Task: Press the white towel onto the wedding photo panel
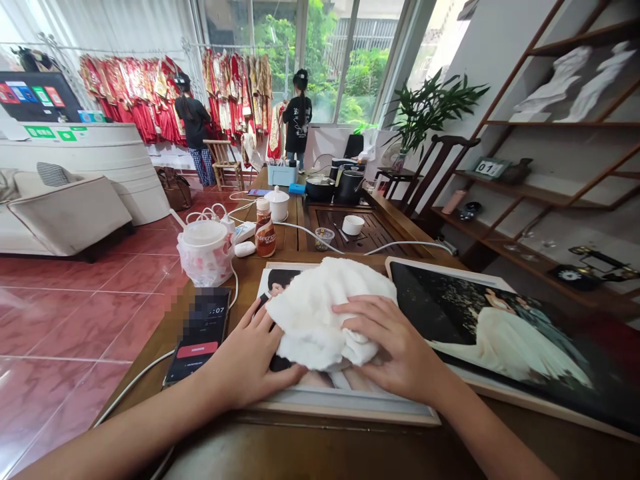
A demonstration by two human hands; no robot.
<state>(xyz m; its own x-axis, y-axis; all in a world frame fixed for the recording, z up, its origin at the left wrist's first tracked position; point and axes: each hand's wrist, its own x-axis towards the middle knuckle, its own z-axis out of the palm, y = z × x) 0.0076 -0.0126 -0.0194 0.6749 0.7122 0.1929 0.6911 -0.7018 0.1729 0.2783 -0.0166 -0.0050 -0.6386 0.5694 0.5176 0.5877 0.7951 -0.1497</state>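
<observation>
A bunched white cloth (330, 307) lies on a framed photo (350, 399) at the table's near side and covers most of the picture. My right hand (383, 340) grips the cloth's right side, fingers curled over its top and thumb tucked at the lower edge. On the left, my left hand (257, 360) rests on the frame's left part with fingers stretched out, its fingertips next to the cloth. Beside it to the right lies a second framed photo (500, 333) showing a white gown.
A phone (200, 333) with a cable lies left of the frame. Behind stand a wrapped white tub (206, 250), a brown bottle (265, 230), a lidded white cup (277, 203) and a small white bowl (353, 225) on a tea tray. Two people stand near hanging red garments (135, 93).
</observation>
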